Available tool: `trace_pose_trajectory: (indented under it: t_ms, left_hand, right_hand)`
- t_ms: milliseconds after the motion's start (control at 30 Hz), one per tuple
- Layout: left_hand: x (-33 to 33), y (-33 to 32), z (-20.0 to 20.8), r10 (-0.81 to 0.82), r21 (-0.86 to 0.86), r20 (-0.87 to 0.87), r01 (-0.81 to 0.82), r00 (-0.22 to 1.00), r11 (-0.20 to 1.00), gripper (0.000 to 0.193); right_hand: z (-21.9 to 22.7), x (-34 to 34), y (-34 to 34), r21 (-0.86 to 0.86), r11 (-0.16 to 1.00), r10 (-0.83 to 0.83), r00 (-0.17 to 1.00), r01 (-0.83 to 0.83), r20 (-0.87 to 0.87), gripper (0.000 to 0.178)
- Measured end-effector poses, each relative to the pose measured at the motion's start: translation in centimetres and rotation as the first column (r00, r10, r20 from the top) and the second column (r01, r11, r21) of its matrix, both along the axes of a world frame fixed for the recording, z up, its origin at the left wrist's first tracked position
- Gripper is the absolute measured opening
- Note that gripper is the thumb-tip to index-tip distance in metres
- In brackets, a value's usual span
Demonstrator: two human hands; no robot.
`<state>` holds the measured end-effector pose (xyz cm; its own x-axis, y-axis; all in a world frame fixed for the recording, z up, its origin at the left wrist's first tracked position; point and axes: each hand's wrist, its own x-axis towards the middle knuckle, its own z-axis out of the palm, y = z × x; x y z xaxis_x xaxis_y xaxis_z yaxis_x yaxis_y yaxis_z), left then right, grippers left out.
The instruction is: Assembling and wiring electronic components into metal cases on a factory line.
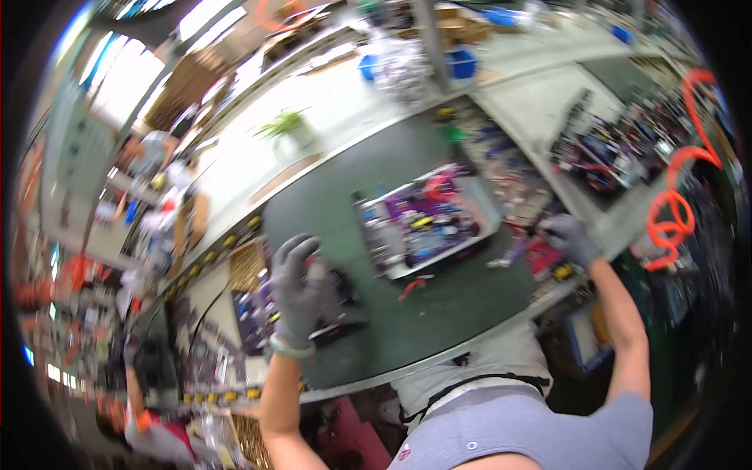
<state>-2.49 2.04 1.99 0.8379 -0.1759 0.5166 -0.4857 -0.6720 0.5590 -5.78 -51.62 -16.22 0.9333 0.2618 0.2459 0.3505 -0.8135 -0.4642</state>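
We note the left hand (296,294), in a grey fabric glove, raised with fingers loosely bent and thumb well apart from them. A small reddish spot shows beside the fingertips; we cannot tell whether it is held or lies behind. The right hand (572,239), gloved likewise, reaches to the worktop's right side with fingertips drawn toward each other; motion blur keeps us from telling whether they grip anything. Just beside them lie thin red pieces (542,255).

Behind the left hand sits a dark tray (351,312), its contents partly covered by the glove. Between the hands, a pale, shallow, rectangular tray (487,205) rests on the smooth dark-green worktop (439,333), heaped with small purple, blue, yellow and silvery parts; their individual shapes are smeared. Near its front edge lies a narrow red piece (412,287).

Farther right: a jumbled heap of dark and purple parts (619,145), and a glossy orange coiled hose (688,98). Beyond the worktop, a leafy green plant (283,123). The far left, with other people, is bent and blurred at the rim.
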Motion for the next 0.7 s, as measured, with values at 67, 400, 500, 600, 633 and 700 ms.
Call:
trace_pose_trajectory:
  t_ms: [67,400,500,600,633,700]
  left_hand:
    - [-2.6,0.8,1.2,0.081,0.03,0.133,-0.085,0.988,0.996,0.023]
    - [-13.2,-1.6,-0.8,-0.197,-0.708,-0.226,-0.022,0.954,0.706,0.039]
    - [-13.1,0.5,0.1,0.044,-0.669,-0.342,-0.276,0.939,0.69,0.023]
    - [-12.7,2.0,1.1,-0.028,-0.704,-0.377,-0.267,0.926,0.658,0.02]
    - [-12.2,2.5,1.0,-0.061,-0.707,-0.388,-0.255,0.919,0.659,0.021]
    - [-11.5,3.1,1.1,-0.06,-0.687,-0.422,-0.276,0.905,0.673,0.019]
  right_hand:
    - [4.2,-2.1,1.2,0.288,0.957,-0.016,0.996,0.042,-0.093,0.023]
    - [17.5,-2.6,32.0,0.182,0.72,0.628,0.74,-0.67,0.239,0.045]
    - [18.5,-2.1,35.7,0.25,0.641,0.669,0.688,-0.726,0.281,0.04]
    - [18.1,0.2,35.9,0.362,0.652,0.711,0.703,-0.666,0.014,0.03]
    - [18.3,0.4,36.3,0.298,0.671,0.69,0.719,-0.678,0.081,0.032]
    - [19.6,0.8,36.8,0.065,0.754,0.628,0.746,-0.654,0.222,0.027]
